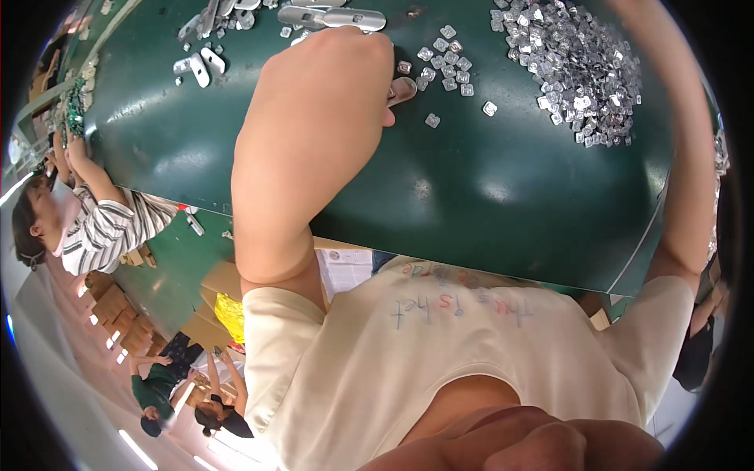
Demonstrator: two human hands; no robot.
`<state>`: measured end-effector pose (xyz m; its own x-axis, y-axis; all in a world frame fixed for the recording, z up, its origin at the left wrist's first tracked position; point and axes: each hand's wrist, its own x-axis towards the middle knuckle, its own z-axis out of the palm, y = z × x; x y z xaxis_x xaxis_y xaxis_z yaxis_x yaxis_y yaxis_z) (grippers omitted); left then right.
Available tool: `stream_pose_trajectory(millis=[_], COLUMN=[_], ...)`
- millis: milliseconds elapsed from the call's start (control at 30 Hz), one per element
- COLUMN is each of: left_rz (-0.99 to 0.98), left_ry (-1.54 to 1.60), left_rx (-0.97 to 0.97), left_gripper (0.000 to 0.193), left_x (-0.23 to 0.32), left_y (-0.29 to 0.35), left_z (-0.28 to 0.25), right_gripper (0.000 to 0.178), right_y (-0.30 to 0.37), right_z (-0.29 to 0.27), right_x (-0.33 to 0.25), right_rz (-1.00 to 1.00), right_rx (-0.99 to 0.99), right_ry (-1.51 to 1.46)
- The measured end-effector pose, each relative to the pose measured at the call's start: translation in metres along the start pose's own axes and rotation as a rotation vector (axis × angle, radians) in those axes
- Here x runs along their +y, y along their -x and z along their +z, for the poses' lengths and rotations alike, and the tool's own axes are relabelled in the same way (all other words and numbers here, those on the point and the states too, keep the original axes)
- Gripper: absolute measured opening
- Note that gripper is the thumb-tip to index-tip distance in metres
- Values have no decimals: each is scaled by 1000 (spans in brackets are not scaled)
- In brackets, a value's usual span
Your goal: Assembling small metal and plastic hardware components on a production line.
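My left hand (334, 86) is over the green table, its back toward the view and its fingers curled and mostly hidden. From under it, beside the thumb, pokes the rounded end of a shiny oval metal piece (403, 91), apparently in its grip. Just beyond the knuckles lie long oval metal pieces (355, 19). Small square clear or silvery pieces (449, 71) are scattered to the right of this hand. My right forearm (685, 133) reaches up along the right side; the right hand itself is beyond the top edge.
A big heap of the small square pieces (577, 67) covers the table's right part. More metal parts (202, 67) lie at the far left. The green table's (471, 212) near edge runs by my shirt. Co-workers (102, 220) and cardboard boxes (118, 314) are to the left.
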<state>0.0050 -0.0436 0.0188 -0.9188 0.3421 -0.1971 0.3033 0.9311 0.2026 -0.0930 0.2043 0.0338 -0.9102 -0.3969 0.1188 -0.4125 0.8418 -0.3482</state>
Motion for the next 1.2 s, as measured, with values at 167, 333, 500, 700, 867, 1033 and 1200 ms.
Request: stream_pose_trajectory(millis=[167, 333, 500, 700, 867, 1033, 1200], left_rz=[15, -7, 166, 125, 122, 333, 287], left_ry=[13, 184, 371, 655, 696, 378, 415], left_rx=[12, -87, -6, 277, 389, 635, 650], left_gripper=[23, 20, 15, 7, 10, 13, 15], left_x=[-10, 3, 3, 27, 41, 29, 28], left_y=[0, -19, -22, -27, -36, -47, -44], left_z=[7, 2, -3, 2, 12, 35, 33], right_gripper=[19, 20, 13, 9, 16, 22, 21], right_y=[62, 75, 89, 100, 94, 96, 95], right_z=[55, 65, 37, 31, 32, 39, 43], right_x=[-52, -44, -41, -9, -4, 3, 1], right_rz=[-343, -357, -112, 83, 115, 121, 51], right_rx=[-164, -234, -273, -167, -85, -46, 26], right_ry=[-272, -312, -602, -944, -989, -974, -920])
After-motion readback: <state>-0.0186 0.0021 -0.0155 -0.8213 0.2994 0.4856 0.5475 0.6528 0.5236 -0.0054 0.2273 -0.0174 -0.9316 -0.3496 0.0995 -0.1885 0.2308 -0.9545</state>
